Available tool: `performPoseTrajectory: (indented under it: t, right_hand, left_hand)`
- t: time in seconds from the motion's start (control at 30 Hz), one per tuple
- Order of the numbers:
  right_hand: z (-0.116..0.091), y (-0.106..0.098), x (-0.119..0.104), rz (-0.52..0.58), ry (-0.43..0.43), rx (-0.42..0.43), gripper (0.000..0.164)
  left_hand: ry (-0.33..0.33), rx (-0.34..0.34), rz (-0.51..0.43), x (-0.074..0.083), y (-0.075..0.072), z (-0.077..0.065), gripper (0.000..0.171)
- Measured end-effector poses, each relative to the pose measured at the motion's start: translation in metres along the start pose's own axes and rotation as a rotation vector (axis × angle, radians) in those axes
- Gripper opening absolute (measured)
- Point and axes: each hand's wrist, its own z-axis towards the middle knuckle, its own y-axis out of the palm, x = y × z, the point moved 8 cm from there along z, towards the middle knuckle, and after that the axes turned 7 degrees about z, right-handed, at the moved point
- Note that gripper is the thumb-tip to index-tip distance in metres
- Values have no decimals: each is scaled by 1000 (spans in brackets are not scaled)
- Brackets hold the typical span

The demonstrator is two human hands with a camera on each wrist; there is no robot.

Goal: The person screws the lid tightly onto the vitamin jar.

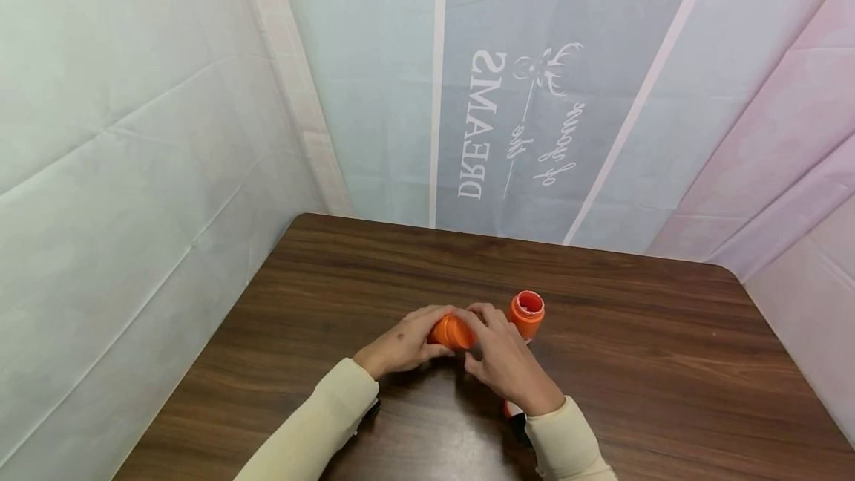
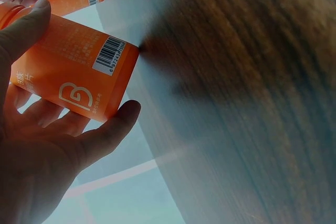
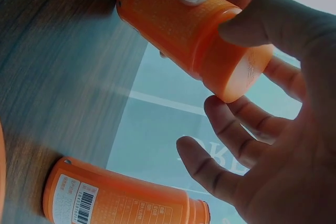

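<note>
My left hand [image 1: 404, 344] grips an orange pill bottle [image 2: 79, 61] around its body, thumb on one side and fingers beneath. The bottle is tilted, its capped end toward my right hand [image 1: 504, 362]. With thumb and fingertips, the right hand pinches the ridged orange cap [image 3: 236, 66], which sits on the bottle's neck. Beyond the right hand, a second orange bottle [image 1: 525, 318] stands upright on the table without a cap, its mouth open and its rim whitish. A barcode label [image 3: 76, 200] shows on this second bottle.
The dark wood-grain table [image 1: 621, 347] extends around both hands. Something orange and white [image 1: 512, 408] peeks out beside the right cuff, mostly hidden. A printed curtain [image 1: 508, 132] hangs behind the far table edge, and a pale curtain [image 1: 154, 169] lines the left side.
</note>
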Motion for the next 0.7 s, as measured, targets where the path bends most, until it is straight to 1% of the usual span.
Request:
performPoseTrajectory:
  t: [0.17, 0.37, 0.53, 0.7]
  right_hand:
    - [-1, 0, 0, -7, -5, 8, 63]
    - [-1, 0, -2, -21, -6, 27, 62]
    - [-1, 0, -1, -2, 15, 27, 61]
    - [0, 0, 1, 19, 30, 21, 61]
  left_hand:
    - [7, 3, 5, 0, 0, 0, 58]
    - [17, 7, -4, 0, 0, 1, 58]
    - [40, 15, -9, 0, 0, 1, 60]
    - [29, 10, -16, 0, 0, 1, 62]
